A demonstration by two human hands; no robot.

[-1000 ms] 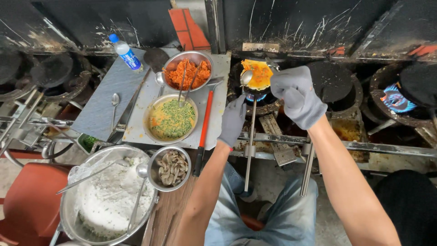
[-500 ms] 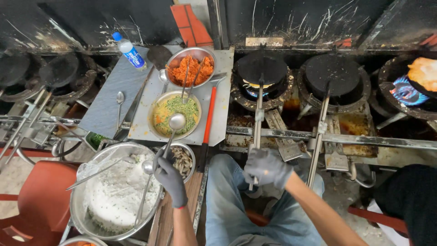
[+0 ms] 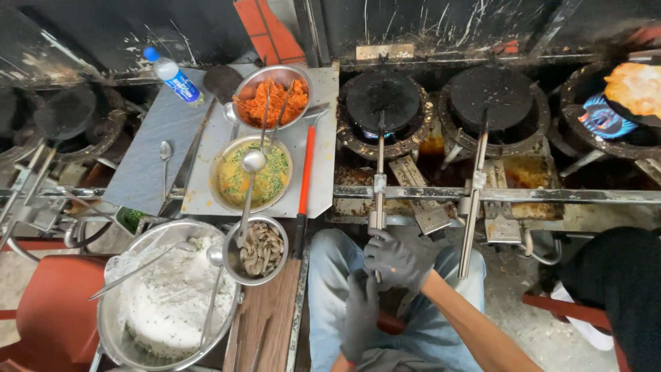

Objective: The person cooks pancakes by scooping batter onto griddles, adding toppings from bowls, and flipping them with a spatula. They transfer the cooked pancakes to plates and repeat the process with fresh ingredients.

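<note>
We see the gloved right hand (image 3: 397, 261) closed around the pan handle (image 3: 378, 180). Just below this grip, the gloved left hand (image 3: 361, 317) hangs loosely curled, holding nothing.

Right hand (image 3: 396, 260) curled closed, left hand (image 3: 359, 317) lowered.

Gray tray (image 3: 323, 138) left of the burner (image 3: 383, 114) carries orange-shreds bowl (image 3: 272, 96), batter bowl (image 3: 251, 182) w/ ladle (image 3: 249, 180), red-handled spatula (image 3: 305, 182). Further left: slate slab (image 3: 144, 158) w/ bottle (image 3: 172, 76) & spoon (image 3: 165, 157).
</note>
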